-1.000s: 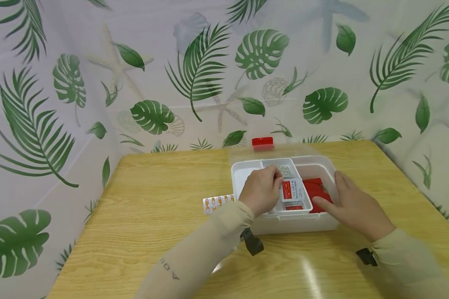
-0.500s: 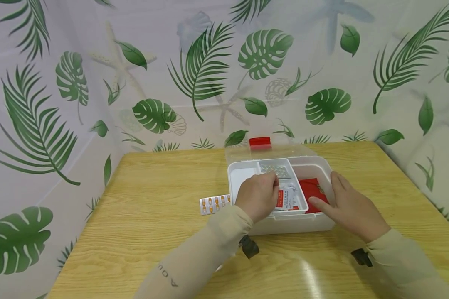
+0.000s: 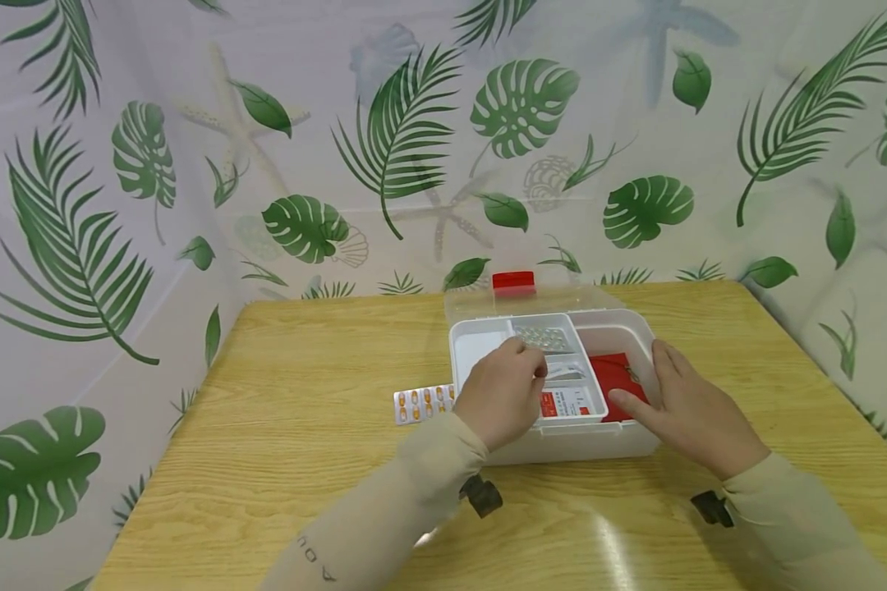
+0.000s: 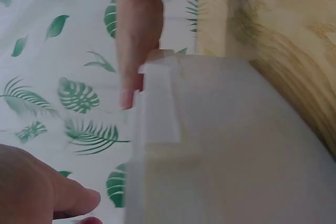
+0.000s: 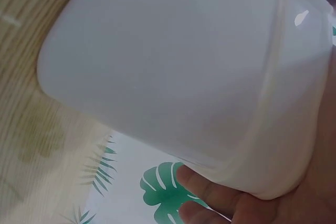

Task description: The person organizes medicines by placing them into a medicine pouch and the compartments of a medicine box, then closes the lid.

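Observation:
A white plastic medicine box (image 3: 584, 445) stands on the table with its inner tray (image 3: 480, 345) in the left part. My left hand (image 3: 504, 386) hovers over the tray, fingers loosely bent; I see nothing between them, and in the left wrist view the left hand (image 4: 31, 187) also looks bare. Small red-and-white packets (image 3: 562, 404) lie in the tray's front compartment. Behind them are a white wrapped piece (image 3: 564, 372) and a silver blister pack (image 3: 543, 338). My right hand (image 3: 698, 414) grips the box's right wall, thumb over the rim, fingers outside.
A blister pack of orange capsules (image 3: 423, 404) lies left of the box. Inside its right part is a red packet (image 3: 613, 379). The clear lid (image 3: 569, 300) with a red latch (image 3: 513, 283) is folded back. A leaf-print cloth (image 3: 414, 164) hangs behind the table.
My left hand has let go of a red-and-white packet, which now lies in the front compartment, and drawn slightly left. My right hand keeps its grip on the box.

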`<state>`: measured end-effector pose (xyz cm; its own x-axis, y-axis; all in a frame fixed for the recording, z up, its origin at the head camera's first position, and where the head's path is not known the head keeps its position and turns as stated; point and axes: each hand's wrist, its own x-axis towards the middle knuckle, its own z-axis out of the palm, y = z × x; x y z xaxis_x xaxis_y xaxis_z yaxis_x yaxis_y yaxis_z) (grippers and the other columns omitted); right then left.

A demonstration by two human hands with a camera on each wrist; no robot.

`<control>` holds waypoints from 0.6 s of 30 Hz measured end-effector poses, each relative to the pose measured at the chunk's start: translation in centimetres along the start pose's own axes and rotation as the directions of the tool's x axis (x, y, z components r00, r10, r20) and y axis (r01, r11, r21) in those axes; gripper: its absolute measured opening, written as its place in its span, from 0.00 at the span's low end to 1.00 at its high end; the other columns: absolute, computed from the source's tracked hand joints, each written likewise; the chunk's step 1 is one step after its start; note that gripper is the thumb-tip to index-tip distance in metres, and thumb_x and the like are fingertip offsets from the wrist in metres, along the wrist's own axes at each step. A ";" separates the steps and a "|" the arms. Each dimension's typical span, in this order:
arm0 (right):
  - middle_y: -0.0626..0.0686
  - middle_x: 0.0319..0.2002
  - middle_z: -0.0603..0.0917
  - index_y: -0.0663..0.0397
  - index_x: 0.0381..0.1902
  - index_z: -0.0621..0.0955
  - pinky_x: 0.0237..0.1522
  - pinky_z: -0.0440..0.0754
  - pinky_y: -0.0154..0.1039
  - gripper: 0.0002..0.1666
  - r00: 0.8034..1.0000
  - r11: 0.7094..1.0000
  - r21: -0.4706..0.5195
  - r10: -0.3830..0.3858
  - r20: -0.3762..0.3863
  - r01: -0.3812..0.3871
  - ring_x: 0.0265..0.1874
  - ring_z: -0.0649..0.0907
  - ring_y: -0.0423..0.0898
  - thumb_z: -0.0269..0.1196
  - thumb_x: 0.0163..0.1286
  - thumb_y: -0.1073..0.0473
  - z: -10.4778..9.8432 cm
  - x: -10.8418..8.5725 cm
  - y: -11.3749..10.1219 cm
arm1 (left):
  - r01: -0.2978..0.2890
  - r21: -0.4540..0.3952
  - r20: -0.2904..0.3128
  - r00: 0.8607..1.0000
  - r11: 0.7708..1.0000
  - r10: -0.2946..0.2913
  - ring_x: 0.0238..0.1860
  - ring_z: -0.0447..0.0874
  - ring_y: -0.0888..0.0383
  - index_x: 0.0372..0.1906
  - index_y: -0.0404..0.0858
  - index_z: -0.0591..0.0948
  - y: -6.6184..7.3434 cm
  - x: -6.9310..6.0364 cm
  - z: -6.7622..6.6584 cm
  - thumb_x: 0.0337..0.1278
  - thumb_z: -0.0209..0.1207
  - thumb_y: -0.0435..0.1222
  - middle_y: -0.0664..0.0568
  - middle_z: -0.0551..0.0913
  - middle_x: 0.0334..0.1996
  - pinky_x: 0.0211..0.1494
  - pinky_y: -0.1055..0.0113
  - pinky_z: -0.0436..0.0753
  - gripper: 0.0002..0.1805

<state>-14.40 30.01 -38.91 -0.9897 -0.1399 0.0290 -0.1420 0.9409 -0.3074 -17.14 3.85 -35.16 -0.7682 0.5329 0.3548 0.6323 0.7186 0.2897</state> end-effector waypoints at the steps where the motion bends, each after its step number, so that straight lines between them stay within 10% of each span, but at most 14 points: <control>1: 0.75 0.70 0.53 0.74 0.72 0.45 0.54 0.67 0.69 0.63 1.000 1.000 0.001 0.005 0.006 -0.005 0.64 0.62 0.73 0.49 0.65 0.26 0.0 0.0 0.0 | 0.003 -0.008 -0.020 1.000 1.000 -0.003 0.31 0.74 0.63 0.32 0.43 0.82 -0.3 -0.2 -0.4 0.59 0.59 0.33 0.56 0.76 0.29 0.34 0.71 0.76 0.03; 7: 0.75 0.70 0.51 0.73 0.73 0.43 0.56 0.65 0.70 0.65 0.999 1.000 0.008 0.026 0.034 -0.026 0.65 0.60 0.73 0.48 0.64 0.24 0.1 0.0 0.0 | 0.075 -0.076 -0.089 0.993 0.994 -0.082 0.28 0.72 0.62 0.30 0.42 0.80 -3.3 -1.4 -2.8 0.62 0.58 0.35 0.57 0.76 0.26 0.31 0.70 0.73 0.05; 14: 0.75 0.69 0.52 0.72 0.73 0.42 0.56 0.65 0.70 0.65 0.999 1.000 0.012 0.029 0.025 -0.029 0.64 0.60 0.72 0.48 0.64 0.24 0.3 0.1 0.1 | 0.246 -0.094 -0.007 0.969 0.965 -0.247 0.33 0.78 0.59 0.33 0.42 0.81 -8.4 -4.0 -3.8 0.64 0.57 0.37 0.55 0.81 0.30 0.37 0.65 0.78 0.05; 18: 0.75 0.69 0.52 0.71 0.73 0.42 0.56 0.65 0.70 0.65 0.999 1.000 0.006 0.029 0.022 -0.029 0.64 0.60 0.73 0.48 0.64 0.24 0.4 0.1 0.1 | 0.351 -0.053 0.110 0.932 0.935 -0.344 0.35 0.78 0.57 0.38 0.40 0.81 -11.5 -5.5 -3.4 0.64 0.58 0.40 0.53 0.81 0.34 0.39 0.62 0.78 0.08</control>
<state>-14.55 29.98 -39.30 -0.9928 -0.1199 -0.0010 -0.1135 0.9426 -0.3142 -19.86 -8.88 -37.48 -0.9450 0.2984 0.1337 0.3264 0.8352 0.4425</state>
